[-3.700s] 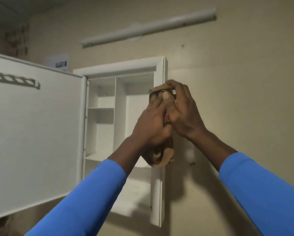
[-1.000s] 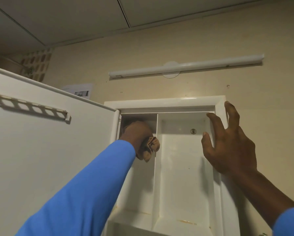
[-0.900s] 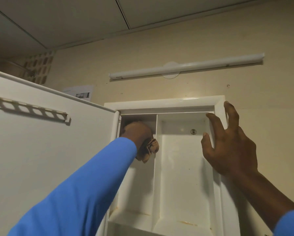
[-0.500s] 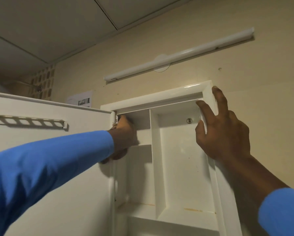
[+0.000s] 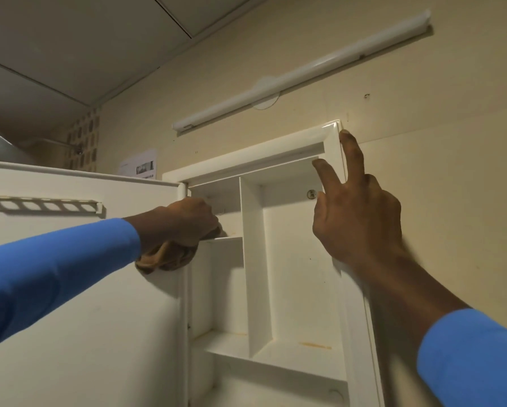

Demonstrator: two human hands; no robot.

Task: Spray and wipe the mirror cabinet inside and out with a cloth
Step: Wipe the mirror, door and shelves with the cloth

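Note:
The white mirror cabinet (image 5: 258,154) hangs on a beige wall with its door (image 5: 79,304) swung open to the left. My left hand (image 5: 179,221) grips a brown cloth (image 5: 164,258) and reaches into the upper left compartment, just above a small shelf (image 5: 226,240). The cloth bunches below the hand, at the hinge edge. My right hand (image 5: 355,218) is open with fingers spread, its fingertips against the cabinet's right frame near the top corner. No spray bottle is in view.
A long white light bar (image 5: 302,70) is fixed to the wall above the cabinet. A small rail (image 5: 41,204) runs across the inside of the door. A paper notice (image 5: 139,167) sticks to the wall behind the door. Orange stains (image 5: 315,345) mark the cabinet's lower shelf.
My left hand and the cloth have moved from the divider to the top left compartment at the hinge side. My right hand has come to rest on the right frame. The view has tilted upward.

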